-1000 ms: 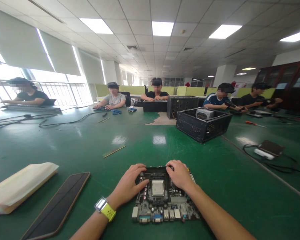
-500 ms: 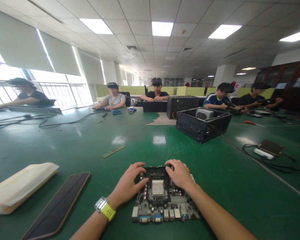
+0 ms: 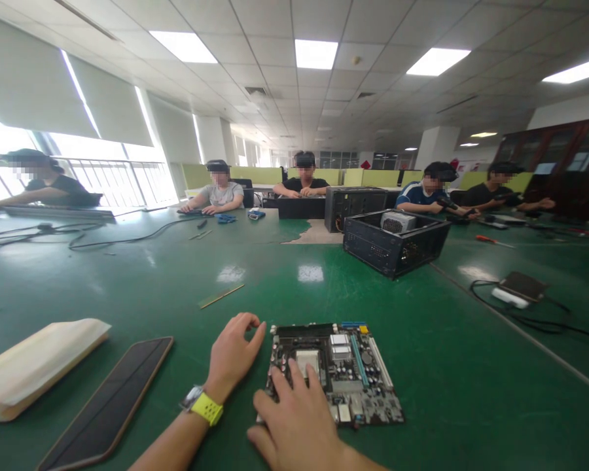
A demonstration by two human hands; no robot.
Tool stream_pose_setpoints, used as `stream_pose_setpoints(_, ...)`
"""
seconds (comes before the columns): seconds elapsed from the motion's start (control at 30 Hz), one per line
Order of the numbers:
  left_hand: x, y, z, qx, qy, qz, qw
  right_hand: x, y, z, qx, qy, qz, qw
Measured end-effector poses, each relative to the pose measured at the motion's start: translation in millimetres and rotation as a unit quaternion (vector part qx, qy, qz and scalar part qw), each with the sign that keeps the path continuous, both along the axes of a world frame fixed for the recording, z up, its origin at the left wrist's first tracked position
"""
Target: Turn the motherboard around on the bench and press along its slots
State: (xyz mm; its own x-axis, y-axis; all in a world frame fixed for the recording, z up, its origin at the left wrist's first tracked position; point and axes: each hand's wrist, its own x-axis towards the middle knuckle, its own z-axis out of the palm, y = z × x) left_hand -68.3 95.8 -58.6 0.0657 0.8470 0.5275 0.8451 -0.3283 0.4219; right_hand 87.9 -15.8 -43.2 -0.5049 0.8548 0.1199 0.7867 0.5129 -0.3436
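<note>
A computer motherboard (image 3: pixel 373 392) lies flat on the green table in front of me. Its square metal-topped processor (image 3: pixel 307 359) sits in the socket left of centre, and a dark memory slot (image 3: pixel 304 331) runs along the far edge. My right hand (image 3: pixel 299 415) is spread over the near-left part of the board, fingertips by the processor; it hides the ports there, and contact is unclear. Just off the board's left edge, my left hand (image 3: pixel 236 353) is loosely curled, thumb and fingers apart, with nothing visible in it.
A memory stick (image 3: pixel 222 296) lies beyond my left hand. To the left are a phone (image 3: pixel 110 399) and a paper-wrapped packet (image 3: pixel 39 366). An open computer case (image 3: pixel 395 245) stands ahead, an adapter with cables (image 3: pixel 520 288) at right. Several people sit across the table.
My left hand has let go of the board's far-left corner and moved left. My right hand has come from the far edge down to the near-left side, fingers spread.
</note>
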Motion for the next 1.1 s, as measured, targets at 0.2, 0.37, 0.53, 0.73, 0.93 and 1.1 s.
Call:
stream_pose_setpoints(0.2, -2, -3, 0.5, -0.009, 0.015, -0.001, 1.0, 16, 22, 2.5, 0.042, -0.01, -0.055, 0.998)
stream_pose_setpoints(0.37, -5, -4, -0.2, -0.016, 0.031, -0.006, 0.999, 83, 76, 13.0, 0.024, -0.094, -0.235, 0.967)
stream_pose_setpoints(0.53, -5, -2, 0.2, -0.029, 0.033, -0.004, 0.999, 177, 116, 8.8, -0.013, -0.128, -0.383, 0.915)
stream_pose_setpoints(0.73, -4, -3, 1.4, -0.024, 0.038, -0.003, 0.999, 235, 122, 6.9, -0.027, -0.133, -0.484, 0.864)
stream_pose_setpoints(0.93, -3, -4, 2.7, -0.022, 0.046, -0.021, 0.998, 233, 118, 19.2, -0.044, -0.129, -0.464, 0.875)
stream_pose_setpoints(1.1, 3, -8, 5.8, -0.014, 0.052, -0.038, 0.998, 208, 112, 34.8, -0.049, -0.15, -0.397, 0.904)
